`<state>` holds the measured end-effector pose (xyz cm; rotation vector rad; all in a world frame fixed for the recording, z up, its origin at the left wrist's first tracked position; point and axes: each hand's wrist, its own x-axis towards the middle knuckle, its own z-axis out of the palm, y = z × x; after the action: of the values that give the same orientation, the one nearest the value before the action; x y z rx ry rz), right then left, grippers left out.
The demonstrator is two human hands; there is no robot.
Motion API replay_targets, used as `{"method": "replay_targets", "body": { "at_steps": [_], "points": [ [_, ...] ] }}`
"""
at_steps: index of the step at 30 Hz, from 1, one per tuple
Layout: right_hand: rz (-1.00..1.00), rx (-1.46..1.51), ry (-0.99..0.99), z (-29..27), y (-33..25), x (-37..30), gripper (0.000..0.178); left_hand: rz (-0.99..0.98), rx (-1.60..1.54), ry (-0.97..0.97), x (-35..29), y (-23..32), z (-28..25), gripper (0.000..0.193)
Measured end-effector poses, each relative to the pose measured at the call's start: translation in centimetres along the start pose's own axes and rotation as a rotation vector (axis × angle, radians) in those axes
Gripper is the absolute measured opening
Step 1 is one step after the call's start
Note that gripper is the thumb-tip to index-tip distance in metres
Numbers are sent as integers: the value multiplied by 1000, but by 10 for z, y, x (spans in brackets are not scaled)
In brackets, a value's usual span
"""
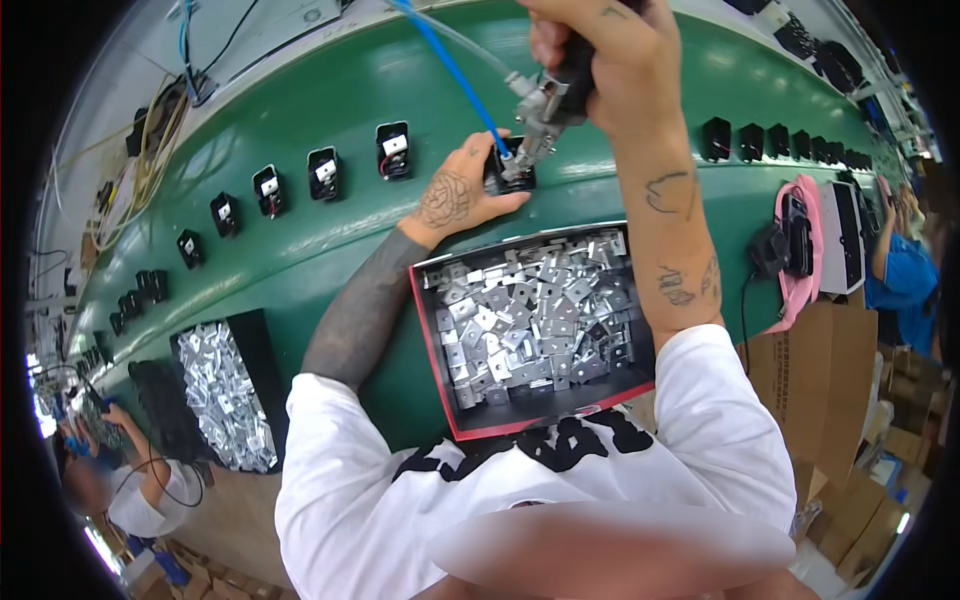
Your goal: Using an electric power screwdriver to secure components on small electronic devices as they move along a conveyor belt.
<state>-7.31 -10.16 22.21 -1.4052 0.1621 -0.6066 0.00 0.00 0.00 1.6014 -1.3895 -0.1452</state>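
My left hand (466,187) steadies a small black box-shaped housing (526,182) on the green work surface, thumb and fingers at its left side. In my right hand (628,62) is a power screwdriver (545,112) with a black grip and a metal head. Its tip points down into the housing, fed by a blue tube (455,72) and a pale hose. The exact contact inside the housing is hidden. Close to me, between my forearms, sits a black box with a red rim (433,350), filled with small metal brackets (540,320).
Several black housings (394,150) with white parts inside stand in a line to the left. More black housings (716,139) line the right. A second black tray (258,375) holds metal pieces. A pink strap (805,250) and cardboard (815,370) lie right. Other people work on both sides.
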Motion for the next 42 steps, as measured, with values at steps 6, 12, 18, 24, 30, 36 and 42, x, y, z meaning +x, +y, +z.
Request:
{"method": "replay_targets", "body": {
  "at_steps": [6, 12, 18, 24, 30, 36, 42],
  "points": [
    [-159, 124, -3, 25, 25, 9, 13, 28, 45, -75, 0, -22, -61, 73],
    [-124, 93, 20, 30, 28, 10, 13, 5, 72, 7, -5, -12, -67, 73],
    [-155, 92, -24, 29, 28, 10, 12, -11, 35, 20, -4, -14, -65, 73],
    [-136, 50, 52, 28, 36, 14, 12, -43, 42, -6, -4, -14, -66, 72],
    [-271, 134, 93, 20, 49, 20, 11, -62, 40, 22, -6, -13, -69, 72],
    [-373, 499, -5, -5, 9, 33, 14, 87, 210, 13, -5, -19, -55, 74],
    [-372, 335, 5, 1, 18, 23, 13, 28, 98, -37, -3, -20, -63, 76]
  ]
}}
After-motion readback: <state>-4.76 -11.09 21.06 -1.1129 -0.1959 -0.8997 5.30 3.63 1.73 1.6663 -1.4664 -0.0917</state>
